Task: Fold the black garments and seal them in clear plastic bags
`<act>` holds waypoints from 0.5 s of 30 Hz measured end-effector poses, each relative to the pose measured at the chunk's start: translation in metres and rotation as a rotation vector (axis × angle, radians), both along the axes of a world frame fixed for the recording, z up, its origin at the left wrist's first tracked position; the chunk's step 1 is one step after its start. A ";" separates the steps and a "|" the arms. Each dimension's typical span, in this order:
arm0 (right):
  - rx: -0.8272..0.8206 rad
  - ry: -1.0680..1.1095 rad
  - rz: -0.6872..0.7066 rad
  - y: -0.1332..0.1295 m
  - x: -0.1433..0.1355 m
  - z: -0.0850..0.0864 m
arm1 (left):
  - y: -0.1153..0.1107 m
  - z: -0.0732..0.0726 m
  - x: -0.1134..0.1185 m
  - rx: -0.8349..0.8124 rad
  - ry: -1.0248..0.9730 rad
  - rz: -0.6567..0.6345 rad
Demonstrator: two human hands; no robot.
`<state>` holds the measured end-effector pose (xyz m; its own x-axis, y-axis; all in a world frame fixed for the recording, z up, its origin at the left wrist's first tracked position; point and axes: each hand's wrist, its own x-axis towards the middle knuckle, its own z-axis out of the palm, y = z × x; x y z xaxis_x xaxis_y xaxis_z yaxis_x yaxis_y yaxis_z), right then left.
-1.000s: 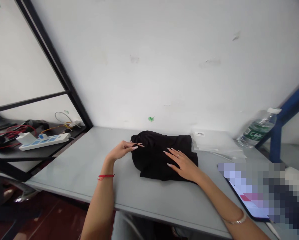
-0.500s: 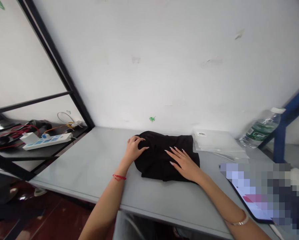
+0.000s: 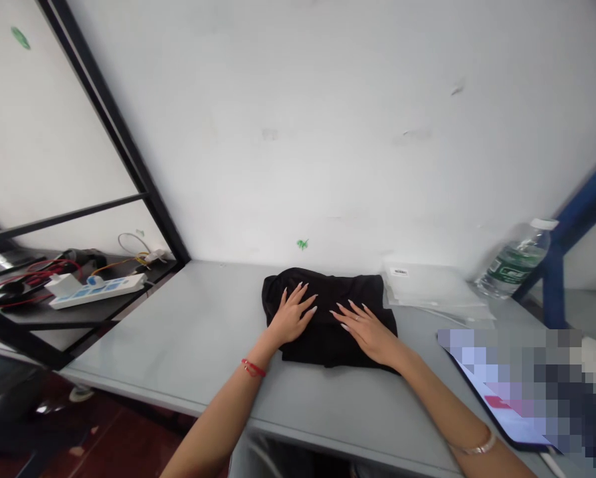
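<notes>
A black folded cloth, perhaps a garment [image 3: 322, 348], lies flat on the grey table [image 3: 198, 318] near the wall. My left hand [image 3: 292, 318] rests palm down on its left half, fingers spread. On the right half lies my right hand [image 3: 370, 332], also flat with fingers stretched out. Both hands touch the top of the cloth, a short gap between their fingertips. Neither one grips anything. What kind of garment it is I cannot tell.
Right of the cloth lie clear plastic bags [image 3: 427, 282] with a label. A water bottle [image 3: 517, 259] leans by a blue post [image 3: 554, 285]. A tablet [image 3: 497, 398], partly blurred out, lies at the right. Left, a black shelf holds a power strip [image 3: 101, 291] and cables.
My left hand has moved from the cloth's left edge, where its fingers were bent, right onto the cloth and now lies flat. My right hand stays about where it was.
</notes>
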<state>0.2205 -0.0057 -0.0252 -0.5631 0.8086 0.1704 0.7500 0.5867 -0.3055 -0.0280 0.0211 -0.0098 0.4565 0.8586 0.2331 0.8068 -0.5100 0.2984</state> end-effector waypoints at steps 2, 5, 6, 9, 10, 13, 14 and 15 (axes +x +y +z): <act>-0.007 0.004 0.014 0.000 0.001 0.002 | 0.000 -0.001 -0.001 -0.007 0.016 0.000; 0.003 0.020 0.053 0.000 0.001 0.003 | 0.001 -0.002 -0.001 -0.015 0.058 -0.011; 0.011 0.022 0.065 -0.001 0.001 0.003 | 0.001 -0.002 0.000 -0.013 0.070 -0.010; 0.038 0.000 0.022 -0.001 -0.001 0.000 | -0.001 -0.003 0.002 0.006 0.107 0.002; 0.042 -0.012 -0.013 0.000 -0.002 -0.001 | -0.002 -0.004 0.003 0.009 0.122 0.008; 0.037 -0.035 -0.112 0.005 0.000 -0.005 | -0.005 -0.003 0.006 0.006 0.159 0.042; 0.032 -0.045 -0.144 0.007 0.002 -0.006 | -0.006 -0.003 0.008 0.004 0.162 0.058; 0.026 -0.060 -0.177 0.010 0.005 -0.006 | -0.007 -0.003 0.009 0.003 0.163 0.075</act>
<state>0.2250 0.0038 -0.0315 -0.4223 0.8916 0.1635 0.8585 0.4513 -0.2435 -0.0192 0.0143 -0.0124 0.4231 0.8912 0.1635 0.8802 -0.4471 0.1593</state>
